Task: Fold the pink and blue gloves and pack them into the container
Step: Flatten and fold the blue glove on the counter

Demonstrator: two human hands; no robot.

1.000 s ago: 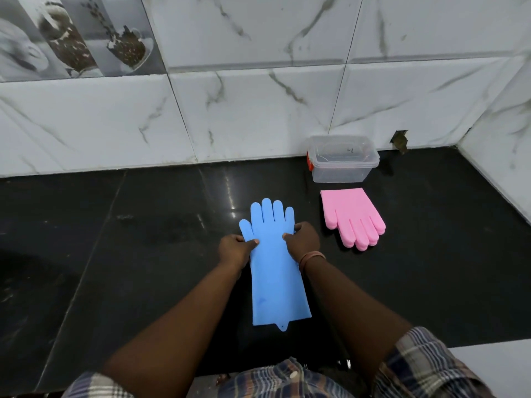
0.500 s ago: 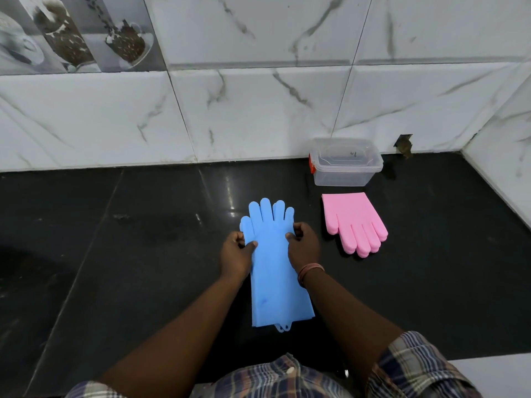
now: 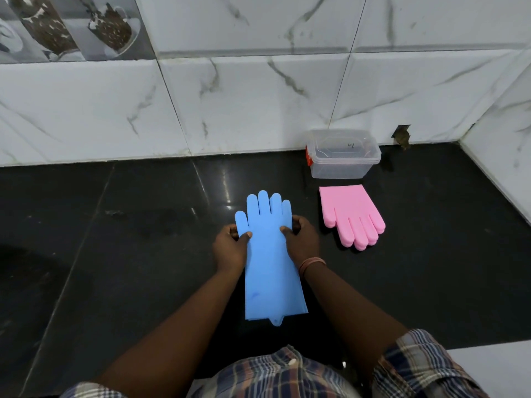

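Blue gloves (image 3: 273,262) flat, L hand (image 3: 230,248) & R hand (image 3: 301,242) pinching edges, thumbs on top

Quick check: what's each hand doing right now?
Left hand: pinches the blue glove at its left edge.
Right hand: pinches the same glove's right edge.
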